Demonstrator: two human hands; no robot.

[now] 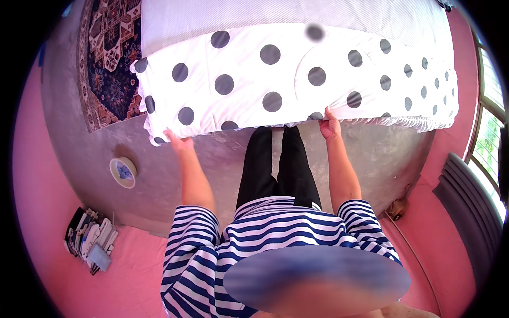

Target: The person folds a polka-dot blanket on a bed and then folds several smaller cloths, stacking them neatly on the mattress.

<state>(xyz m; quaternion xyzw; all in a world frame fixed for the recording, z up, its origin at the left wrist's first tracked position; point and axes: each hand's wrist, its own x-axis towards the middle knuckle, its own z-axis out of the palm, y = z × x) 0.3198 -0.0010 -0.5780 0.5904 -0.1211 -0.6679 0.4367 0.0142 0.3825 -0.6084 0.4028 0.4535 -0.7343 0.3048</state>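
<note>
Across the near end of a bed lies a white blanket with dark grey dots (242, 67) and a ruffled edge. My left hand (181, 142) grips its near edge close to the left corner. Further right, my right hand (330, 126) pinches the same edge, and small creases fan out from the fingers. Beyond the blanket shows a white textured bed cover (238, 16). The underside of the blanket and most of the bed's near side are hidden from me.
A patterned rug (113, 71) lies left of the bed on the grey floor (222, 171). A round cream bin (123, 172) stands on the floor at left. Items are stacked on a wall shelf (90, 240). A window (488, 119) and dark curtain (469, 210) are at right.
</note>
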